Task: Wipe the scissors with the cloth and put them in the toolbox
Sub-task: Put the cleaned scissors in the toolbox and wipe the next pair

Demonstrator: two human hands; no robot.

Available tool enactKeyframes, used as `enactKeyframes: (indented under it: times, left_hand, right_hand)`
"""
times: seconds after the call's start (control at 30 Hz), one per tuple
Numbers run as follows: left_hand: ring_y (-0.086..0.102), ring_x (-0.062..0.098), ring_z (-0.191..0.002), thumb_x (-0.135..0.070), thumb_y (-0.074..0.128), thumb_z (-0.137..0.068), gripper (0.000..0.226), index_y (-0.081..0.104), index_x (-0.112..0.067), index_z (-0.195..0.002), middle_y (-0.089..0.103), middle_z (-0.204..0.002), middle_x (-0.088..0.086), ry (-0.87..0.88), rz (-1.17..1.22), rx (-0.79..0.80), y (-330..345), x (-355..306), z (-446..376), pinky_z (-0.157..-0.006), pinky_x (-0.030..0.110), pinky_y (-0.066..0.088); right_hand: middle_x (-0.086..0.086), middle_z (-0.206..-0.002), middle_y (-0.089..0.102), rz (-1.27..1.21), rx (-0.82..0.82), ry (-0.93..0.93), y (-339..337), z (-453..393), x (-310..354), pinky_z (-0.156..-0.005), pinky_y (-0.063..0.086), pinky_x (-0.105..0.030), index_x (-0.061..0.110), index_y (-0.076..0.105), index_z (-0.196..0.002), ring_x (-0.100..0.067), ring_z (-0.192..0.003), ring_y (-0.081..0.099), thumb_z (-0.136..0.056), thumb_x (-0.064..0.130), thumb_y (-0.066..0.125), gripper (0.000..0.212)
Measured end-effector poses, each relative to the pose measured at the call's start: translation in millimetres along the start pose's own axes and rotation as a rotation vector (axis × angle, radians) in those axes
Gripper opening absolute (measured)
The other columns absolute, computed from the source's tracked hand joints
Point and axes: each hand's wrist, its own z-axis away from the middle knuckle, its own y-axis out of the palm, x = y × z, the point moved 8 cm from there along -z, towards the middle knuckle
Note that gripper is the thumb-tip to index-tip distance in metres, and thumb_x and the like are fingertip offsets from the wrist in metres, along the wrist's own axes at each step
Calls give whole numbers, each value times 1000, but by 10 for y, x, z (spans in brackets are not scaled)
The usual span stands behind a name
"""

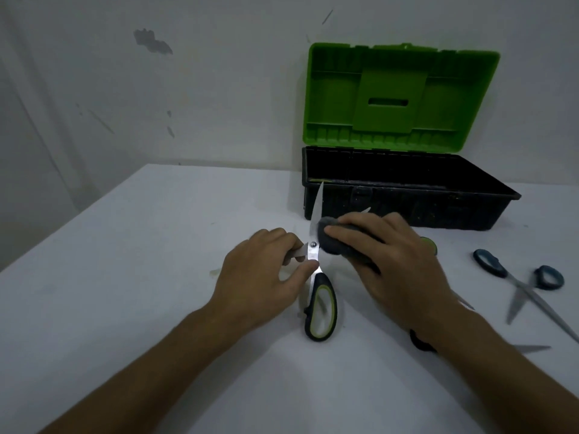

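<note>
Both forearms reach in over the white table [131, 277]. The left hand [260, 277] lies knuckles up, its thumb and fingers pinching the green-and-black scissors [315, 255] at the shiny metal just beside the pivot screw. The right hand [388, 261] comes across from the other side, fingers curled over a wad of grey cloth [332, 239], pressing it against one blade; that blade's tip pokes out past the fingers, while the other blade rises towards the toolbox. The scissors are spread open on the table, one moulded loop handle, black rubbery plastic with a lime inner rim, lying towards me between the two wrists. The cloth looks soft and fuzzy, bunched into a rounded lump.

Behind the hands stands the toolbox [407, 202], a scuffed black plastic tub with its ribbed bright green lid [398, 95] propped upright against the wall. To the right, well apart, a blue-handled pair of scissors [529, 286] lies open on the tabletop, a little blurred.
</note>
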Motion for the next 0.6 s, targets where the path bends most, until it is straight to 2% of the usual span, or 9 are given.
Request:
enactKeyframes:
  times: [0.17, 0.23, 0.3, 0.37, 0.47, 0.53, 0.6]
  left_hand:
    - [46, 7, -71, -58, 56, -84, 33, 37, -38, -66, 48, -68, -10, -71, 22, 48, 6, 84, -17, -58, 15, 28]
    - [47, 6, -70, -60, 57, -82, 35, 34, -41, -64, 47, -67, -11, -76, 27, 56, -6, 68, -19, -58, 15, 28]
    - [47, 7, -70, -62, 55, -82, 31, 41, -39, -68, 48, -67, -11, -58, 13, 44, -22, 37, -18, -58, 16, 29]
    - [47, 7, -68, -63, 54, -82, 30, 49, -36, -73, 48, -66, -12, -30, -32, 11, -51, 17, -12, -57, 15, 29]
    - [48, 7, -68, -61, 57, -82, 28, 49, -35, -73, 46, -65, -14, -45, -50, 2, -64, 47, -6, -56, 14, 29]
    - [48, 7, -69, -61, 57, -82, 28, 49, -36, -73, 46, -64, -13, -69, -30, 22, -34, 76, -10, -57, 15, 29]
    - [49, 7, -71, -60, 56, -82, 27, 50, -36, -74, 46, -66, -13, -79, -3, 43, -4, 93, -10, -59, 15, 29]
  right_hand:
    - [-4, -124, 61, 98, -86, 152, -171, 46, -254, -69, 49, -40, 11, 64, -125, -27, -87, 49, -88, 12, 65, 37]
    - [-4, -125, 61, 50, -84, 79, -173, 29, -101, -72, 48, -36, 12, 64, -125, -26, -88, 50, -90, 12, 64, 34]
    - [-4, -125, 62, 19, -36, -19, -97, -10, 109, -74, 46, -31, 14, 65, -124, -24, -88, 50, -92, 17, 59, 33]
    - [-5, -124, 62, 18, 1, -33, -15, -31, 166, -73, 46, -31, 14, 65, -123, -24, -89, 51, -90, 17, 59, 34]
    - [-5, -123, 61, 62, -28, 93, -20, -7, -58, -70, 49, -35, 13, 65, -124, -26, -87, 50, -87, 10, 68, 37]
    - [-7, -124, 60, 110, -63, 190, -95, 28, -247, -69, 50, -42, 11, 64, -124, -29, -89, 50, -87, 10, 65, 37]
    - [-9, -125, 59, 114, -91, 194, -146, 42, -253, -72, 50, -42, 10, 63, -124, -30, -90, 50, -89, 11, 60, 36]
